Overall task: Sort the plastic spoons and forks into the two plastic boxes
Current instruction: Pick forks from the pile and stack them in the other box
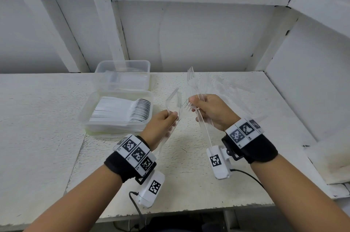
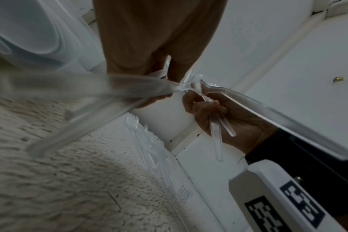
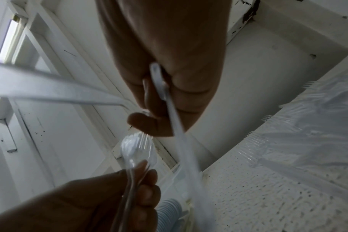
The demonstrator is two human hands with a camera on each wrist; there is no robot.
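Near box (image 1: 89, 118), clear plastic, left of centre on the counter (image 1: 37, 127): holds a dense row of stacked spoons (image 1: 132, 109), bowls to the right; far box (image 1: 123, 64), clear plastic, just behind it: contents faint, apparently clear cutlery; left hand (image 1: 161, 123), above the counter: grip clenched on clear forks (image 1: 177, 106), tines up; right hand (image 1: 212, 112): grip clenched on a bundle of forks (image 1: 191, 78); loose pile of forks (image 3: 312, 125) on the counter, far right.
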